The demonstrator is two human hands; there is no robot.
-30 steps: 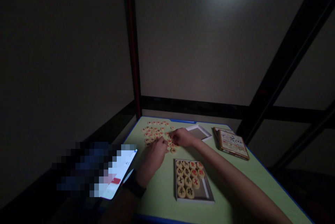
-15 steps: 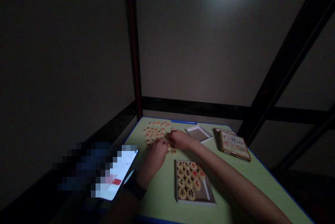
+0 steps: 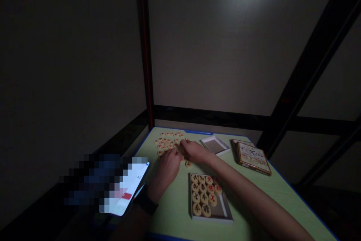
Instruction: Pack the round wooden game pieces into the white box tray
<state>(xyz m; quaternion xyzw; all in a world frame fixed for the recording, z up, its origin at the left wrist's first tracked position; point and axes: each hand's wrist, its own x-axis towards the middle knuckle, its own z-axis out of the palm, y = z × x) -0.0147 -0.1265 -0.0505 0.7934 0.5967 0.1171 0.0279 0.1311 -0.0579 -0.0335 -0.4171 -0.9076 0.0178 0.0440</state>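
Observation:
Over the near edge of a spread of small round Chinese chess pieces [image 3: 170, 144], my left hand [image 3: 170, 162] is bent with its fingers drawn together; a dark band circles its wrist. Just right of it, my right hand [image 3: 193, 150] has curled fingers pointing down among the pieces. Whatever either hand pinches is hidden behind the fingers. A single piece [image 3: 188, 164] lies below my right hand. Closer to me, a shallow white box [image 3: 216, 212] holds larger Chinese chess pieces [image 3: 203, 197] in rows, with black and red characters; my right forearm passes over its upper right corner.
An open, shallow white tray or lid [image 3: 215, 145] lies behind my right hand. Two flat decorated boxes [image 3: 253, 157] are stacked at the right. A lit phone [image 3: 129, 188] stands at the left table edge. The green table [image 3: 175, 211] has blue edging and meets walls behind.
Both hands stay over the small pieces, with only slight finger movement. The view has shifted a little, so everything sits slightly lower. The pieces in the box are unchanged.

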